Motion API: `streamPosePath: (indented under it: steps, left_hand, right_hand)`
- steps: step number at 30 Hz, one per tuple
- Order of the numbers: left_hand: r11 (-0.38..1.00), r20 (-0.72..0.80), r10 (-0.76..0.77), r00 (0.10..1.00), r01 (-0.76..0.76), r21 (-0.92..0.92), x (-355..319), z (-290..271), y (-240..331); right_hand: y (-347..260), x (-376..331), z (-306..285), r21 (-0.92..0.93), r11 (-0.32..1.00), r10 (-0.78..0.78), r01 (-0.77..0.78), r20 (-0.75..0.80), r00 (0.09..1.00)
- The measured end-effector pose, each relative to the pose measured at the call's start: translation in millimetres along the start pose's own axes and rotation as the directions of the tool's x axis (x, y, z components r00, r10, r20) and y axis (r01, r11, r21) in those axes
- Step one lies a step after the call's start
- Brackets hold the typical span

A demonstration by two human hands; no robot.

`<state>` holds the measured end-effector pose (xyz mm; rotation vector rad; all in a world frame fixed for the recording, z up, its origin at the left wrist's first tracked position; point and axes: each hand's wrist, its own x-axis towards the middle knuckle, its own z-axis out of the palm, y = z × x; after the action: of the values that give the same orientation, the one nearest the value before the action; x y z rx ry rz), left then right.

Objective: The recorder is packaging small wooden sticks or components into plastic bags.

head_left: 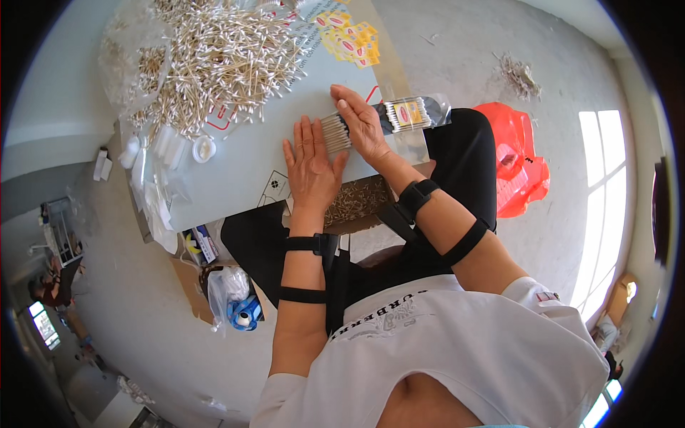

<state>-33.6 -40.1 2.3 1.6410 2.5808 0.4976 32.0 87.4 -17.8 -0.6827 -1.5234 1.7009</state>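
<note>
My left hand [312,167] lies flat on the pale tabletop, fingers stretched, along the left side of an even row of cotton swabs [335,133]. On the row's other side rests my right hand [364,130], its fingers extended and its edge against the swabs, hiding part of them. Just right of it, a clear-wrapped pack of cotton swabs [408,115] with a yellow label lies near the table's right edge. A large heap of loose cotton swabs [221,64] covers the table's far left. Several yellow label cards [349,39] are scattered at the back.
A small white round tub [204,149] stands at left beside clear plastic packaging [158,182]. Beneath the table's near edge, a cardboard box [357,225] holds small brownish pieces. A red plastic bag [510,160] lies on the floor at right; an open carton [191,285] stands at lower left.
</note>
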Motion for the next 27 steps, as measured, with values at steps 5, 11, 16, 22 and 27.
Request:
streamPosePath:
  steps: [5,11,16,22,27]
  left_hand:
    - [0.998,0.043,-0.013,0.999,0.011,0.056,-1,3,-1]
    - [1.000,0.058,-0.016,0.998,0.017,-0.012,0,-2,0]
    - [1.000,0.081,0.005,0.997,-0.004,-0.006,-1,-4,-2]
    - [0.909,-0.051,-0.024,0.998,0.001,-0.417,-3,-3,-20]
    - [0.465,-0.172,-0.310,0.935,-0.008,-0.885,13,2,-19]
  right_hand:
    - [-5,-4,-7,-0.037,0.997,0.066,-0.062,0.117,0.991]
    - [-36,-1,-40,-0.628,0.656,-0.047,0.419,0.520,0.853]
    - [-35,-8,-31,-0.669,0.484,-0.069,0.565,0.614,0.786]
    - [-23,-16,-26,-0.668,0.472,-0.148,0.575,0.583,0.799]
    - [-15,-20,-7,-0.161,0.977,-0.132,0.136,0.035,0.991]
